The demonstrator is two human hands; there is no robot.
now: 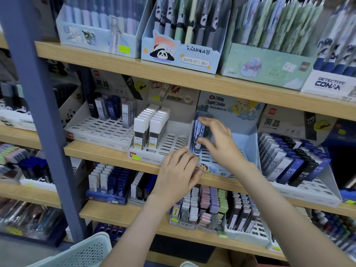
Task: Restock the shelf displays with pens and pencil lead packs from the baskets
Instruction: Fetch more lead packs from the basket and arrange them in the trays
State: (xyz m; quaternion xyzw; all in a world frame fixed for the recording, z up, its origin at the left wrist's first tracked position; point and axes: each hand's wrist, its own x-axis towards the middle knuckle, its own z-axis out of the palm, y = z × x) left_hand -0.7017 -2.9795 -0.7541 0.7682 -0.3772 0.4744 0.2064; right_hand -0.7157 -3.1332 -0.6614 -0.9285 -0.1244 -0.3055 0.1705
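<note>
Right hand: your right hand (219,140) is half closed and pinches a small stack of blue cartoon-printed lead packs (200,130), with the fingers over the top end and the thumb at the lower end.
Left hand: your left hand (177,174) sits just below and left of the right. Its fingers are curled against the front-left corner of the Crayon Shinchan display box (248,139). You cannot tell whether it grips the box or only braces it.
Lead packs: they stand tilted against the box's left inner wall, over its slotted tray. Their lower ends are just beside your left fingertips.
Box position: the light blue box sits on the middle wooden shelf (96,151), between two other lead displays.
Left neighbour: a white slotted display (173,139) holds two rows of white-capped lead cases (152,124) marked 100.
Further left: a grey slotted tray (100,128) has dark and silver HB 0.7 cases (109,109) in its back rows.
Right neighbour: a sloped tray (317,189) is packed with black, blue and silver HB 0.7 cases (289,162).
Basket: a pale green mesh basket (90,251) sits at the lower edge, well apart from the packs. Its contents are out of sight.
</note>
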